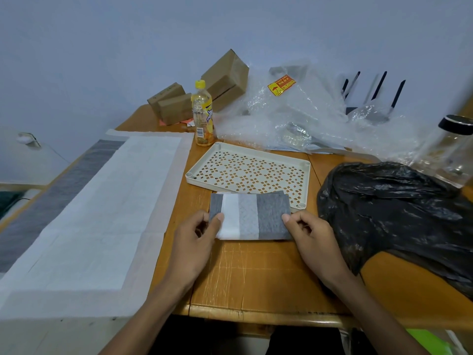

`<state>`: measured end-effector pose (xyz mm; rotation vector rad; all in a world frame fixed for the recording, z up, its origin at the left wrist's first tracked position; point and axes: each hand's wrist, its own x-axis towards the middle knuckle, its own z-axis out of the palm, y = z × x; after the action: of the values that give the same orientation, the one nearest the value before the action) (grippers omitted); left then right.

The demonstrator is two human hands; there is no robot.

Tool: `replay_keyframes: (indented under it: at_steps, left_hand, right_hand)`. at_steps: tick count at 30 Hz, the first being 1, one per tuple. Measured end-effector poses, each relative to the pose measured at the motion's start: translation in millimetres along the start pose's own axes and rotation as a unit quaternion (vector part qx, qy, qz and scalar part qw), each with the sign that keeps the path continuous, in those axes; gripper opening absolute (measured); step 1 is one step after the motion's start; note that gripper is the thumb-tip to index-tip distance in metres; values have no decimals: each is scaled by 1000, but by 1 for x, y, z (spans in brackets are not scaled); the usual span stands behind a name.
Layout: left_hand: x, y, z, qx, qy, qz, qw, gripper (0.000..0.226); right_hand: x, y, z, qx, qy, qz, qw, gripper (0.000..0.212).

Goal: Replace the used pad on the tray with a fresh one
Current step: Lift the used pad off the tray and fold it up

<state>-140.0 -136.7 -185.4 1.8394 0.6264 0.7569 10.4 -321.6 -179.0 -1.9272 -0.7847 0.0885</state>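
I held the folded pad by its short ends, left hand and right hand each pinching one edge. Its long axis ran left-right, and the bare tray lay just beyond it, equally near both hands.

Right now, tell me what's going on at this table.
A person is holding a folded pad with grey and white bands in both hands: the left hand pinches its left edge, the right hand its right edge. It sits just in front of a cream perforated tray, which has no pad on it. A large white sheet with a grey strip lies spread out to the left, and a black plastic bag lies to the right.
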Motion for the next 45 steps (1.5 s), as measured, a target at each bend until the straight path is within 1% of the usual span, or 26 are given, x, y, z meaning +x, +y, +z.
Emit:
replay_keyframes:
  at_steps: [3,5,9,14,20,25,28,32,39,41,43,45]
  left_hand:
    - [1,-1,2,7,8,-3,1000,35]
    - [0,-3,3,64,16,0,998,33]
    - [-3,-1,6,202,39,5,979,15]
    - [1,1,9,271,27,5,962,14]
    - [4,0,10,283,32,-1,959,16]
    - [4,1,9,255,38,3,966,15]
    - [5,0,8,235,45,-8,971,16]
    - [6,-2,7,220,52,-27,974,18]
    - [7,-1,11,268,54,-34,961,25]
    - [6,2,12,289,74,-10,954,26]
    - [2,6,15,324,94,50,940,28]
    - [-5,13,23,388,62,128,911,33]
  right_hand:
    - [-1,-5,2,24,0,6,1000,25]
    - [0,-4,5,12,0,19,1000,24]
    - [1,2,15,-88,14,32,996,26]
    - [6,1,20,-170,24,32,985,29]
    - [13,-1,26,-227,27,43,973,28]
    - [9,0,30,-217,57,24,974,29]
    - [7,1,32,-206,78,19,975,28]
    - [7,1,32,-200,86,24,976,29]
    - [10,0,34,-233,85,31,968,30]
    - [11,-1,35,-238,85,36,967,31]
    - [12,-1,35,-241,84,39,966,31]
    - [11,-1,36,-242,84,42,966,31]
